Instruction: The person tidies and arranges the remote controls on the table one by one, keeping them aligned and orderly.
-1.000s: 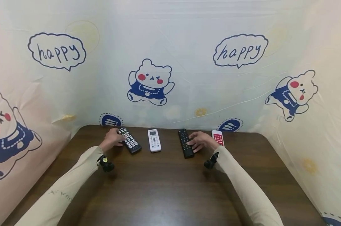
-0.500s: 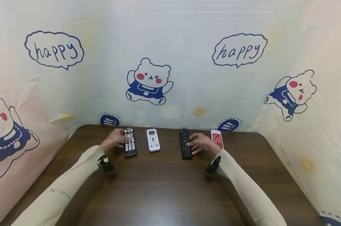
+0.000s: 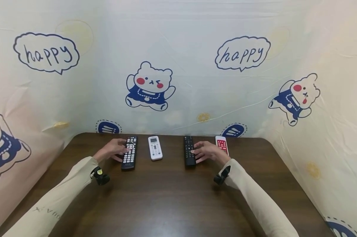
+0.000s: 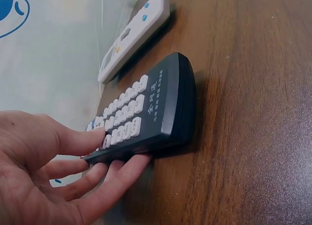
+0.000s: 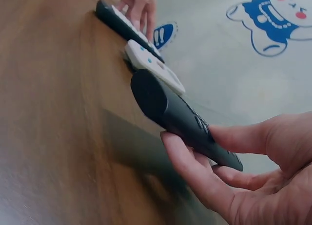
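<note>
The black remote with white keys [image 3: 129, 154] is near the far edge of the table [image 3: 154, 197], and the left hand [image 3: 111, 149] has it in a pinch: thumb on the keys, other fingers at the outer long side and partly under it. Can't tell if all of its underside is on the wood. The all-black remote [image 3: 189, 152] is off to the right, pinched by the right hand [image 3: 208, 151], thumb on top and fingers underneath. Its shadow sits apart from it in the right wrist view, so I'd say at least the near end is up off the surface. My worry there: it's only gripped along one edge, so if that thumb eases off, the thing could roll out of the fingers and smack down. Left side, a hard thumb squeeze would probably just press some keys, or tip the remote if the fingers below slip. Between the two lies the white remote [image 3: 155, 148], touched by neither hand, which could get clipped if either one swings inward. The red-faced remote [image 3: 222, 144] is partly hidden behind the right hand, so a careless wrist might nudge it toward the curtain [image 3: 184, 82] behind the table.
</note>
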The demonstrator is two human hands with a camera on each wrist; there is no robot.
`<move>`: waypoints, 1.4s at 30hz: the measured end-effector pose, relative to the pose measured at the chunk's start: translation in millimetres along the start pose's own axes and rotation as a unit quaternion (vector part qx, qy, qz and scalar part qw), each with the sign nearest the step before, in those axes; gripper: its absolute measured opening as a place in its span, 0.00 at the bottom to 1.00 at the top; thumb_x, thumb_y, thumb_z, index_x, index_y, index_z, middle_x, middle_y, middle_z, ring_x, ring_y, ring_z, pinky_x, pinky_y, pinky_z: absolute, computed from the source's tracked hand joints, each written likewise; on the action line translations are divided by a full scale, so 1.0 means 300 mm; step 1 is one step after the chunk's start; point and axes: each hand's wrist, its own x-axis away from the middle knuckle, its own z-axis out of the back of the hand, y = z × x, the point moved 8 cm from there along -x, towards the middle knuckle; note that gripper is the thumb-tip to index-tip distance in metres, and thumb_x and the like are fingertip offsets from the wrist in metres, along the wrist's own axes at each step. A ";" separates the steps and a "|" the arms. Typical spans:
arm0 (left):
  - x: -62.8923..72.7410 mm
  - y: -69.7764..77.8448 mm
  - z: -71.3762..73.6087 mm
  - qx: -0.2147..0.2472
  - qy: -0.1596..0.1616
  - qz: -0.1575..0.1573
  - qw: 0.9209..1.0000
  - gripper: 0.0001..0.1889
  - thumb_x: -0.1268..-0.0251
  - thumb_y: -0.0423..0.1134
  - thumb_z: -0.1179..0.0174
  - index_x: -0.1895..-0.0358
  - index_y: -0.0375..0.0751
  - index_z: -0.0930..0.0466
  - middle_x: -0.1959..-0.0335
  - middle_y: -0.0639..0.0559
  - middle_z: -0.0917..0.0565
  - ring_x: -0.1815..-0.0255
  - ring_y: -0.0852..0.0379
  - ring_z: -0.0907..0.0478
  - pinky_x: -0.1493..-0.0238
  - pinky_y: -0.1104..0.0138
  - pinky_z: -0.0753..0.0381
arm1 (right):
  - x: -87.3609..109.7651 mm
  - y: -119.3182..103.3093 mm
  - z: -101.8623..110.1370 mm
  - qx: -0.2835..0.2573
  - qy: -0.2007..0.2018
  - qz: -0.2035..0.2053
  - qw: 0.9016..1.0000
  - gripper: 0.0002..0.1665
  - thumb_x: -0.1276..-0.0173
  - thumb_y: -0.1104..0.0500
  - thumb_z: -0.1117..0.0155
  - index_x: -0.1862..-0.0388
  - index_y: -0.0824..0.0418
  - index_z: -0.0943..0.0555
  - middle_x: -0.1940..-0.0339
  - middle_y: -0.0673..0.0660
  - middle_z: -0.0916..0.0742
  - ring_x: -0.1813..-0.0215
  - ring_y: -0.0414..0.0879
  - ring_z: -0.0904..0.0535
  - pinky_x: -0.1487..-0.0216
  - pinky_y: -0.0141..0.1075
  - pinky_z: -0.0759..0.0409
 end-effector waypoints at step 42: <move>0.013 0.004 -0.016 0.006 0.000 0.002 1.000 0.39 0.23 0.33 0.43 0.19 0.24 0.54 0.32 0.19 0.36 0.38 0.28 0.25 0.56 0.53 0.06 | 0.089 0.013 -0.216 0.047 0.008 0.056 0.997 0.26 0.26 0.70 0.35 0.35 0.73 0.34 0.60 0.64 0.16 0.64 0.50 0.15 0.63 0.45 0.06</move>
